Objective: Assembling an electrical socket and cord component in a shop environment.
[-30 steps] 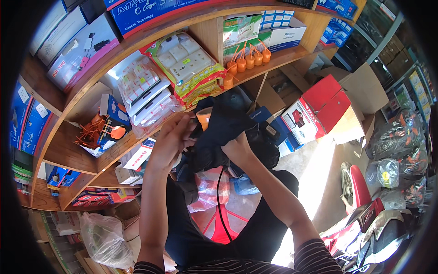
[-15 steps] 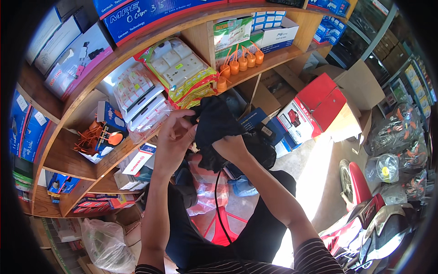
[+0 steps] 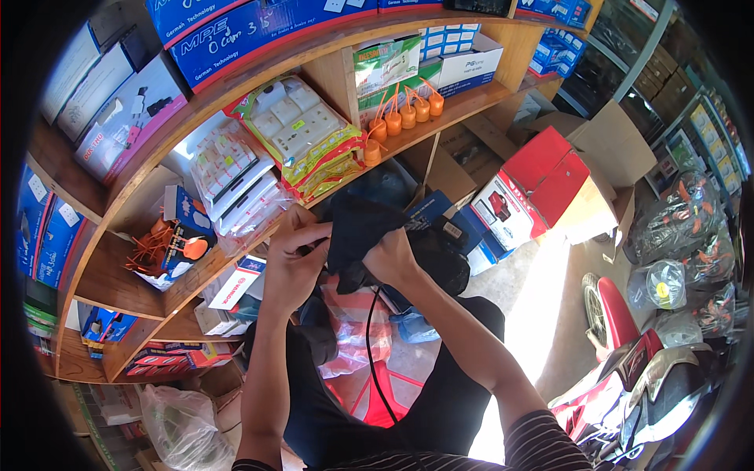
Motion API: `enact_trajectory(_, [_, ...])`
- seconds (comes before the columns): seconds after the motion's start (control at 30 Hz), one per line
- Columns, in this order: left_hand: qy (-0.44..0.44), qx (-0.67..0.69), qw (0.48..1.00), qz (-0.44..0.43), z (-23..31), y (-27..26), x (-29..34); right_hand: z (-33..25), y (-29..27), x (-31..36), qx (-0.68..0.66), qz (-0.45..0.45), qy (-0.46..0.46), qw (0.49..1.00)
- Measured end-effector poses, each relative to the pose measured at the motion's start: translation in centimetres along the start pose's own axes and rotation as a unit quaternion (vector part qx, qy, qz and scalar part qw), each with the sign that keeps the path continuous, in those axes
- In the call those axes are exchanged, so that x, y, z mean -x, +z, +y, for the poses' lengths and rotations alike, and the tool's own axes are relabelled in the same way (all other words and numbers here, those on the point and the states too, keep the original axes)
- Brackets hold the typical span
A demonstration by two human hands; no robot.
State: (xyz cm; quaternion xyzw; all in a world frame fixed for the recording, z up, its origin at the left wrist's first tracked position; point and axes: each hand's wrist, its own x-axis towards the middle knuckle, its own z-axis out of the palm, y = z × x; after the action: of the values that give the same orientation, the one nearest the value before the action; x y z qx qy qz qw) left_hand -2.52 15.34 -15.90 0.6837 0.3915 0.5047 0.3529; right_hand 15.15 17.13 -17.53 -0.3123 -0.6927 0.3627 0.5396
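Note:
A piece of black cloth (image 3: 357, 235) hangs bunched between my two hands, in front of the shelves. My right hand (image 3: 393, 261) is closed around its right side, the fingers curled into the folds. On the other side my left hand (image 3: 297, 255) pinches at the cloth's left edge with thumb and forefinger; its other fingers are bent. The exact grip of the left fingertips is partly covered by the cloth. A thin black cable (image 3: 373, 361) runs down from below the cloth toward my lap.
Wooden shelves (image 3: 236, 67) curve across the front and left, holding packaged white sockets (image 3: 294, 122), orange bulb holders (image 3: 408, 116) and boxes. A red and white carton (image 3: 526, 184) stands right of my hands. Lower right is a red motorbike (image 3: 620, 322). A red stool (image 3: 382, 396) sits between my legs.
The black cloth has swung slightly lower and flatter, its top no longer rising as high. Both hands have shifted a little down and still grip it. The view has moved slightly.

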Motion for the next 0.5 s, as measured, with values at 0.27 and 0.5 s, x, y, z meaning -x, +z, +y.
enact_trajectory(0.27, [0.058,-0.032,0.997,0.039,0.8,0.1,-0.9,-0.3,0.6,0.5,-0.281,0.009,0.225,0.933])
enact_trajectory(0.5, [-0.083,0.097,0.991,-0.026,0.4,2.8,-3.9,0.9,-0.1,-0.3,0.037,0.078,0.001,0.996])
